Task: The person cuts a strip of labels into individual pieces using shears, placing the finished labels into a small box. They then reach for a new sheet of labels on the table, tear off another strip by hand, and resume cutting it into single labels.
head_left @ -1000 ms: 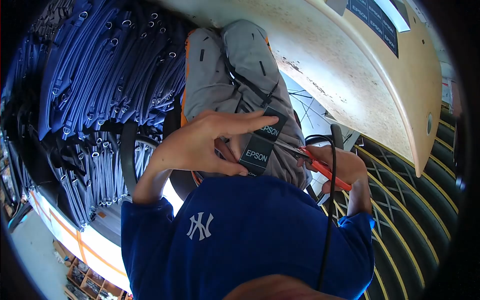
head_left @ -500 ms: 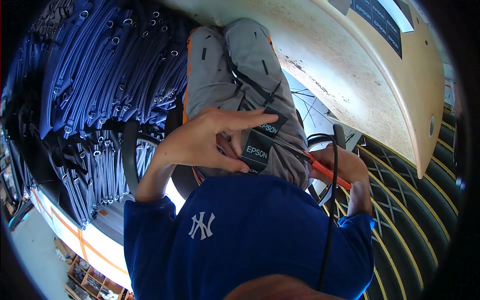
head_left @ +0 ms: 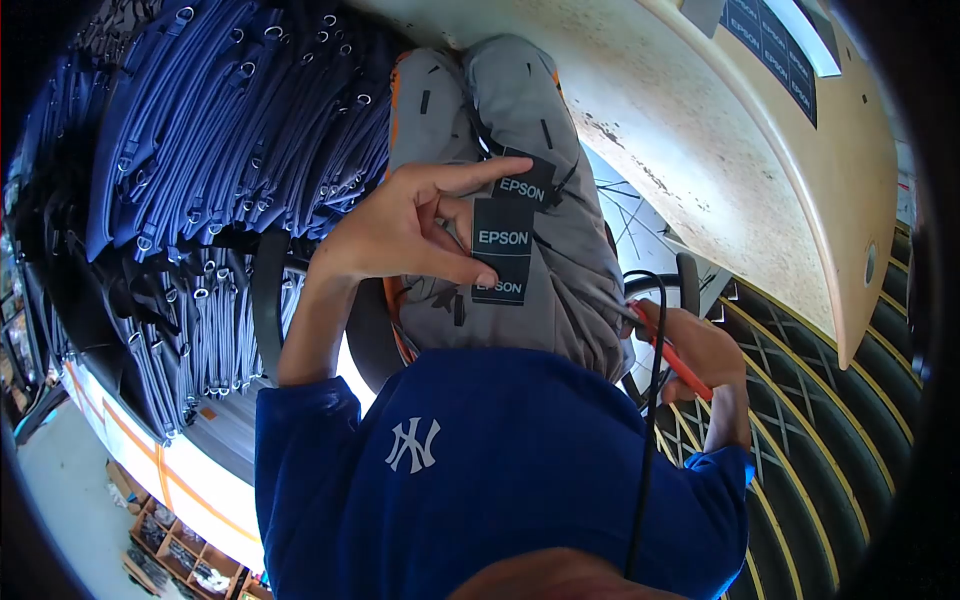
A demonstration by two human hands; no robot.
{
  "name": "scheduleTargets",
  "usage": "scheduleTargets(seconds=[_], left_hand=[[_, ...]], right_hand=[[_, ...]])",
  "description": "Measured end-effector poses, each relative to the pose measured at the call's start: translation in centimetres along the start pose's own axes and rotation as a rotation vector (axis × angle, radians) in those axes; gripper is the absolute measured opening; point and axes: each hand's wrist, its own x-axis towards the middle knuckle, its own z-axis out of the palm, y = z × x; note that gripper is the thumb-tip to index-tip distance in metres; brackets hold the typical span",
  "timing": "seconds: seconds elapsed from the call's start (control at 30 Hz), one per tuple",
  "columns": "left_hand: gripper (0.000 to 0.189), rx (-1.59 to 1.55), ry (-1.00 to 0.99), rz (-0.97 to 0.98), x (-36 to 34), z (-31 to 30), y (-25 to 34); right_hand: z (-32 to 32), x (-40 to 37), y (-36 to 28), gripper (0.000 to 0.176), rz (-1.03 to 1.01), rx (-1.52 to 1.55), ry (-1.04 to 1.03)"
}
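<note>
My left hand point(head_left: 390, 228) is closed on black EPSON labels point(head_left: 503, 218) above my lap, with the index finger stretched over the upper label and the thumb on the lower one. The upper label is tilted and partly behind the front strip. To the right, my right hand point(head_left: 705, 345) is wrapped round the orange handles of scissors point(head_left: 680, 366). Their blades point up-left, away from the labels, and are partly blurred. Grey trousers point(head_left: 575, 260) lie behind the labels.
Many blue and dark straps with metal rings point(head_left: 190, 130) hang at the left. A worn, curved tabletop point(head_left: 720, 150) spans the upper right, bearing a sheet of EPSON labels point(head_left: 775, 50). A black cable point(head_left: 652, 440) runs down past my right arm.
My left hand has moved up with the labels, which now face the camera more squarely. The scissors have moved down-right, away from the labels, with my right hand.
</note>
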Motion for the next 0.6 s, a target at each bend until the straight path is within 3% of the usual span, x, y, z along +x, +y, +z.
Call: scheduleTargets(seconds=[0.07, 0.1, 0.23, 0.6], left_hand=[[0.087, -0.060, 0.041, 0.056, 0.3, 0.2, -0.5], [0.087, -0.060, 0.039, 0.056, 0.4, 0.4, -0.6], [0.086, -0.060, 0.014, 0.031, 0.5, 0.9, -0.4], [0.082, -0.045, -0.083, 0.031, 1.0, 1.7, -1.2]], right_hand=[[0.0, -0.2, 0.0, 0.091, -0.063, 0.002, 0.027], [0.4, -0.5, 0.5, 0.108, 0.120, -0.113, 0.018], [0.2, 0.0, 0.0, 0.103, -0.021, -0.103, 0.015], [-0.5, 1.3, -2.3, 0.092, 0.162, -0.180, -0.049]])
